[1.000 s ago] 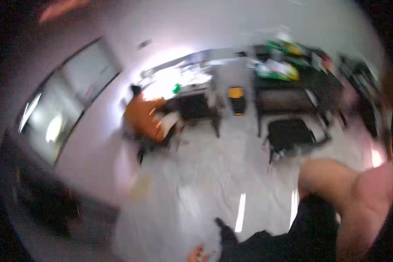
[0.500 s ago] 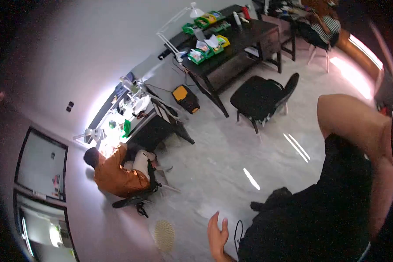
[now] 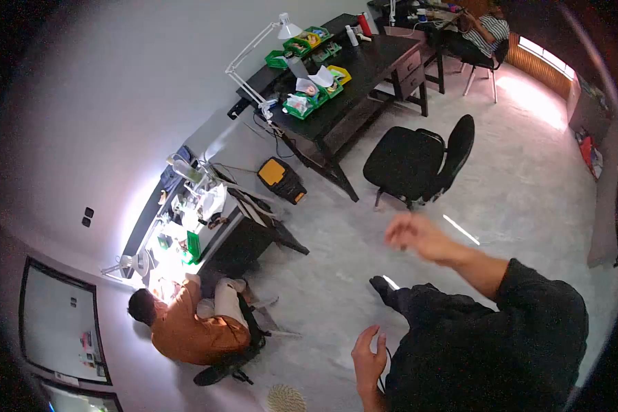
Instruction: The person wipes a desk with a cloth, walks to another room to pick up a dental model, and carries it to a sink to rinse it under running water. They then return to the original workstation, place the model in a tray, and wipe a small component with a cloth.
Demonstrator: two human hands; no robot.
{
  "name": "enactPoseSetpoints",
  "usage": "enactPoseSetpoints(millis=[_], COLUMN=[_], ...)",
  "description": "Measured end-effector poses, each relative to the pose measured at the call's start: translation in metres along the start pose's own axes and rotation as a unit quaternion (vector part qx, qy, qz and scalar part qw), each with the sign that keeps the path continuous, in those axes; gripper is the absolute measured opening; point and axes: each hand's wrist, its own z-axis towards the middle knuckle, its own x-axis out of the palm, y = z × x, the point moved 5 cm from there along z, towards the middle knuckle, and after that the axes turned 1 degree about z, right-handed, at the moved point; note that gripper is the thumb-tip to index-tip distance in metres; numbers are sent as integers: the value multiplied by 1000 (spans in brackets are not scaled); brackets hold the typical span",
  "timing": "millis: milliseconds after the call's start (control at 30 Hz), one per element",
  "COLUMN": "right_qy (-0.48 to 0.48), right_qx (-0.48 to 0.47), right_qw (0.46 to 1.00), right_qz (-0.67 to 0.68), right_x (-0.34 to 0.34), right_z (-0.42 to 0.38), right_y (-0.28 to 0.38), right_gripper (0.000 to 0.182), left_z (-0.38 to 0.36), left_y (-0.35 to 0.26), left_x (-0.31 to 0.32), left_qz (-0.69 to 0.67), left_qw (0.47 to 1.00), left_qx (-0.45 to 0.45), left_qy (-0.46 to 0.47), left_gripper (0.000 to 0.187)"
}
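My left hand [image 3: 369,357] hangs low beside my dark clothing [image 3: 481,350]. Its thumb stands apart from loosely curved fingers, and nothing shows in it. Out in front of my body, above the grey floor, is my right hand [image 3: 419,237]. Its fingers are loosely bent and somewhat blurred, with no object visible in them. The nearest thing to it is a black chair [image 3: 408,161], just beyond it and apart from it. A thin dark cord or strap [image 3: 387,357] shows next to my left hand. One dark-shod foot [image 3: 383,292] is on the floor.
A seated person in a brown top [image 3: 199,323] works at a lit bench [image 3: 216,237] on the left. A dark table [image 3: 364,75] carries green and yellow bins [image 3: 305,103] and a lamp [image 3: 288,27]. A black-and-yellow case [image 3: 281,180] stands between. Another person [image 3: 484,38] sits far right.
My right arm, raised close to the camera before, has come down, and its hand is now in front of me. My left hand remains low. The view has shifted and turned slightly.
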Motion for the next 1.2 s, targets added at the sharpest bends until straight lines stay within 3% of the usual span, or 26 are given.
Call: enactPoseSetpoints(millis=[67, 133, 200, 267, 367, 533, 633, 733, 833, 867, 967, 1033, 1200], right_qy=[77, 162, 305, 437, 503, 457, 454, 451, 435, 444, 440, 399, 301], right_qx=[12, 40, 31, 10, -42, -139, -104, -71, 64, 85, 22, 74, 139], right_qw=[997, 977, 937, 874, 800, 775, 794, 819, 839, 819, 831, 834, 825], right_qz=[-8, -130, -170, -211, -324, -414, -390, -348, -321, -353, -339, -375, -458], right_x=[41, 95, 146, 187, 222, 232, 221, 208, 202, 209, 238, 256, 314], right_z=[33, 47, 64, 94, 147, 222, 251, 275, 294, 303, 360, 407, 510], right_y=[-100, -115, -116, -115, -126, -126, -118, -160, -185, -189, -193, -184, -160], right_gripper=[15, 20, 20, 20, 19, 23, 22, 22, 23, 25, 29, 28, 29], left_z=[28, 59, 92, 124, 177, 248, 277, 298, 325, 332, 384, 412, 508], left_y=[11, 23, 37, 41, 66, 90, 115, 163, 195, 212, 280, 329, 401], left_x=[-25, -47, -64, -84, -101, -124, -128, -138, -166, -177, -218, -251, -339], left_qz=[11, 28, 31, 92, 109, 86, 48, 56, 42, 49, 55, 55, 46], left_qw=[999, 999, 998, 993, 985, 992, 995, 996, 997, 995, 989, 982, 994], left_qx=[-7, -14, 2, -57, -89, -23, 9, -26, -34, -51, -101, -147, -95], left_qy=[-30, -39, -50, 37, 104, 92, 89, 63, 63, 74, 93, 100, -40], left_gripper=[27, 27, 26, 18, 15, 18, 18, 21, 23, 24, 26, 28, 22])
